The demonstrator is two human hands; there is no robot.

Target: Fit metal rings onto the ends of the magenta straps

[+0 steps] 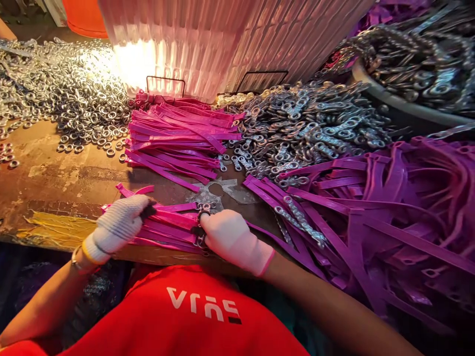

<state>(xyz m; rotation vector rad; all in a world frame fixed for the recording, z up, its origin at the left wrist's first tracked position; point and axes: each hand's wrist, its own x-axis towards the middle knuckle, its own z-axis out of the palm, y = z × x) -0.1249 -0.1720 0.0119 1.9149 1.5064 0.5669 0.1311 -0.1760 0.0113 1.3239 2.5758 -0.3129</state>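
Several pink straps (170,228) lie side by side near the table's front edge, with metal clips (206,206) at their right ends. My left hand (124,225), in a white glove with dark fingertips, is closed at the left part of these straps, gripping a strap. At their right ends my right hand (227,235), also gloved, is closed around the metal clips; its fingertips are partly hidden. A larger pile of pink straps (181,133) lies just behind both hands.
Metal rings (89,109) are heaped at the back left. Metal links (308,123) pile up at the back right, beside a full basin (408,101). Purple straps (393,222) cover the right side. Ribbed translucent panels (208,44) and an orange container (86,17) stand behind.
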